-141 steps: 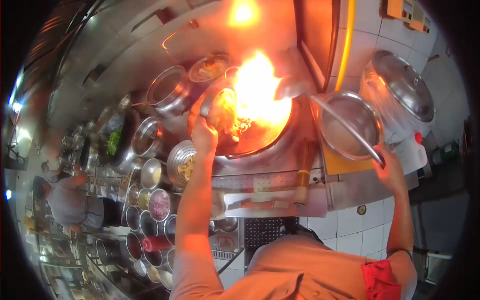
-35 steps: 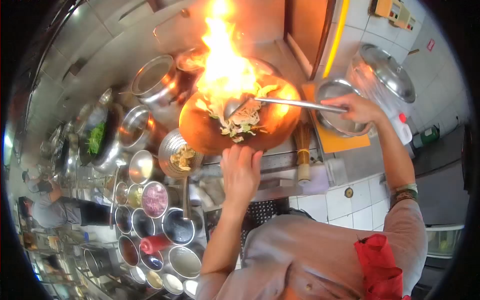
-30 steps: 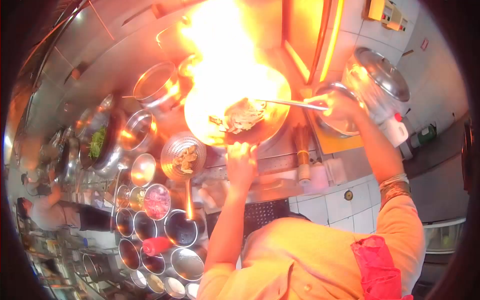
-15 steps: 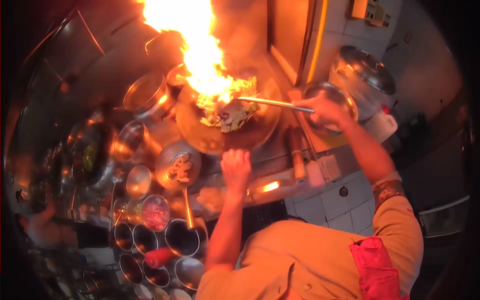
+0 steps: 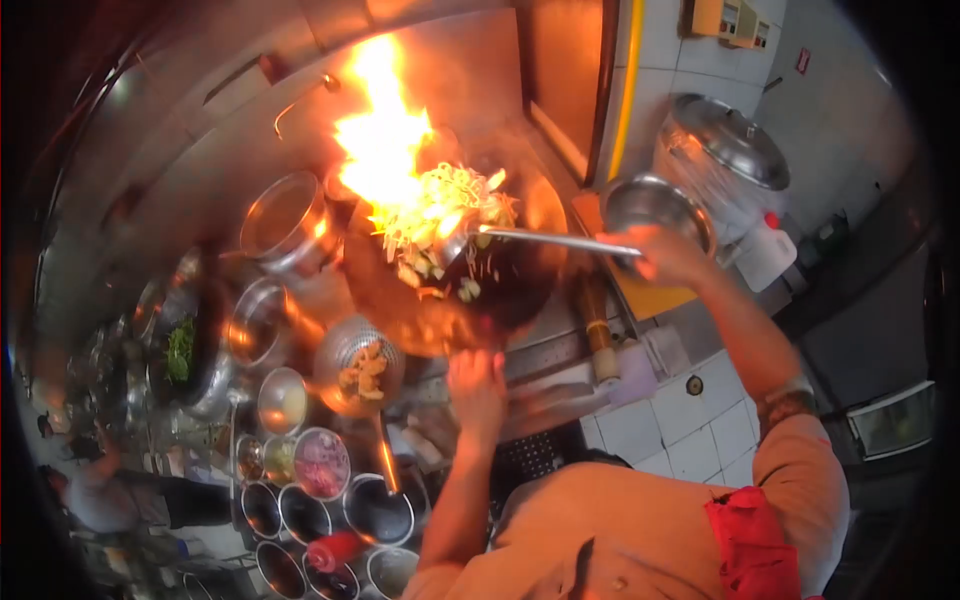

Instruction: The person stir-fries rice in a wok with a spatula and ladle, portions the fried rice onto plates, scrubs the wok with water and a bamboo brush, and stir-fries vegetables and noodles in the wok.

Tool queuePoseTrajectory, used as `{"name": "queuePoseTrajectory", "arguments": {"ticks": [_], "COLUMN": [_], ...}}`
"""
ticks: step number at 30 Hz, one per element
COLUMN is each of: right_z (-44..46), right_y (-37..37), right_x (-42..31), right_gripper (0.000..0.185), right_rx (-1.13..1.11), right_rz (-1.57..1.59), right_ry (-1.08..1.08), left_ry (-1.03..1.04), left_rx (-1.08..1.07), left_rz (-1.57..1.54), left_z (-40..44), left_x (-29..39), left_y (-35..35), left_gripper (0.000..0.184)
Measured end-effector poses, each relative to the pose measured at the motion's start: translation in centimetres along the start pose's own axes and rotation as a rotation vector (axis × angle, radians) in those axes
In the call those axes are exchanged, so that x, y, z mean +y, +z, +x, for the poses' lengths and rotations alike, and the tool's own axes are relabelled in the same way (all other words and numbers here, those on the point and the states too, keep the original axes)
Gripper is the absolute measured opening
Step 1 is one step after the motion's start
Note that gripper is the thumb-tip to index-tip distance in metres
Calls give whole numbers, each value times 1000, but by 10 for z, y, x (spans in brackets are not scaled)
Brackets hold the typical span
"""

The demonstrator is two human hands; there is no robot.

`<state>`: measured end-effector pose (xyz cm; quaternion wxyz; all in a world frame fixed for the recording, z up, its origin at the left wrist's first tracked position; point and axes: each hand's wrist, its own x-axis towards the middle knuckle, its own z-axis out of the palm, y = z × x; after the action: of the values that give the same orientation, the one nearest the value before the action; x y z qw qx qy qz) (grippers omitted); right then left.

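Note:
My right hand (image 5: 668,258) is closed around the handle of a metal ladle (image 5: 560,240). The ladle's bowl end is at a heap of sliced vegetables (image 5: 455,200), some of it in the air above the wok (image 5: 528,285). At the wok's near edge, my left hand (image 5: 476,388) is closed, fingers curled on its rim or a handle there. Tall flames (image 5: 383,150) rise at the wok's far left side and partly hide the food. Left of my left hand, a perforated strainer (image 5: 345,345) holds browned pieces (image 5: 368,375).
Metal pots (image 5: 283,222) stand left of the wok. Several containers (image 5: 378,512) and a red bottle (image 5: 335,550) are at lower left. A steel bowl (image 5: 655,200) and a lidded pot (image 5: 735,140) are on the right. Another person (image 5: 100,495) is at far left.
The vegetables have gone up and apart, and the wok appears more tilted. The flames are smaller and the surroundings less orange. My left hand sits slightly lower in view; both hands keep their hold.

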<state>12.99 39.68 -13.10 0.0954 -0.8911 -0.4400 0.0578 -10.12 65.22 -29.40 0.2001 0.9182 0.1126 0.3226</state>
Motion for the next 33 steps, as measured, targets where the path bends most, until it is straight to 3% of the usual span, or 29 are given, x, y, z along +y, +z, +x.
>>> {"name": "queuePoseTrajectory", "arguments": {"ticks": [2,5,8,11,12,14,15,18,20,23,27,30,33], "right_z": [-31,-73,-103,-132,-145,-165,-174,-183,-182,-189,-193,-195,-184], "right_y": [18,41,31,33,25,-1,-11,-26,-27,-29,-40,-39,-50], "right_x": [19,7,-17,2,7,15,25,51,67,85,95,109,113], "right_gripper": [66,66,65,68,68,65,64,62,62,61,60,59,60], "right_rx": [149,147,62,155,207,228,226,151,96,22,-34,-68,-143], "right_rz": [224,794,1082,1314,1377,1278,1222,1039,922,863,696,577,676], "right_ry": [-126,91,414,453,487,603,673,787,821,811,804,749,826], "left_ry": [72,15,55,-131,-87,22,-28,-367,-612,-1185,-1004,-990,-994], "left_rx": [15,35,67,-148,11,312,210,-377,-604,-633,-477,-412,-421], "left_rz": [-45,-80,-51,-30,25,81,-65,-824,-909,-1185,-1367,-1373,-1331], "left_z": [5,34,70,79,77,78,75,95,113,139,127,121,120], "left_x": [3,26,9,5,17,58,88,147,148,178,179,178,178], "left_y": [-16,-35,-12,-3,1,7,15,90,174,207,233,237,238], "left_gripper": [15,14,15,16,18,23,32,34,36,32,19,17,19]}}
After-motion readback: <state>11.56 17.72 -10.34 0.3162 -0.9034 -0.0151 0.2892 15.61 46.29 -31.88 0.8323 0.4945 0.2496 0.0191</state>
